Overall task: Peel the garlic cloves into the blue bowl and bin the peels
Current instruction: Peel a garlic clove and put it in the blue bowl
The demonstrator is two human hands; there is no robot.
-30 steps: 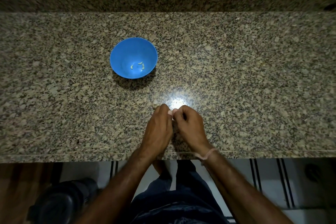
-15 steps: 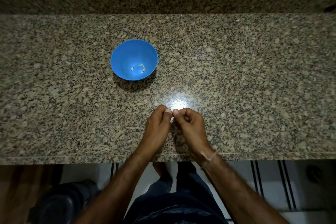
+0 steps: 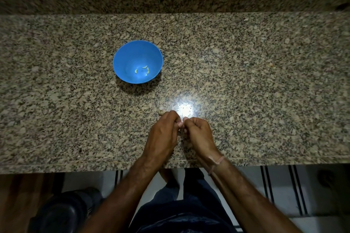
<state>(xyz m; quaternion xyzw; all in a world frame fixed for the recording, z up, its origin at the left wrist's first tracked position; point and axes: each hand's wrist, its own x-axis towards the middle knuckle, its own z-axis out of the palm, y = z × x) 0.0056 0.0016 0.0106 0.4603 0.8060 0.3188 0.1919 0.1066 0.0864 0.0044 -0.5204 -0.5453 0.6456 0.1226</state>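
Clove seems tiny, light, slippery and mostly hidden; left hand and right hand pinch it together. I'd grip its tips.

Blue bowl stands beyond left hand; counter rightward lies open up to backsplash.

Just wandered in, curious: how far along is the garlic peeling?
Done: three peeled cloves lie in the blue bowl. In hand: left hand and right hand pinch a small piece together, mostly hidden. Left: that piece, a pale bit on the counter, and binning peels.
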